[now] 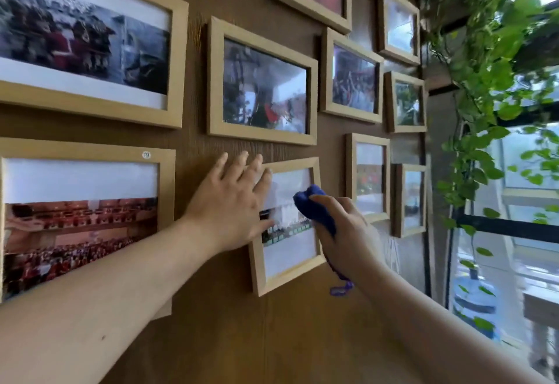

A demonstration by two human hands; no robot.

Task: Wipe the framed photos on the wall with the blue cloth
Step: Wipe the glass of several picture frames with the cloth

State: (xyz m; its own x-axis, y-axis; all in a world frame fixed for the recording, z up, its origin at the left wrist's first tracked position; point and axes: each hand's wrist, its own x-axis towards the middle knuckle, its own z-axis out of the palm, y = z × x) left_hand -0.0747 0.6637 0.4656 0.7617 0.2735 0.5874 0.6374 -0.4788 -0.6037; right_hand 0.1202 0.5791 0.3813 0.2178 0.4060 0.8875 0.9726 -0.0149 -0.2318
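A small light-wood framed photo (289, 258) hangs slightly tilted on the brown wall, low in the middle. My left hand (233, 202) lies flat with fingers spread on the frame's left side and the wall beside it. My right hand (348, 232) grips a bunched blue cloth (314, 205) and presses it on the glass at the photo's right side. A cloth loop (341, 288) dangles below the wrist. Several other framed photos hang around, such as a wide one (263, 84) just above and a large one (81, 223) at the left.
Smaller frames (367, 176) hang close to the right of the cloth. A green trailing plant (490, 81) hangs at the far right beside windows with a black rail (514, 228). A water jug (475, 296) stands low outside the wall's right edge.
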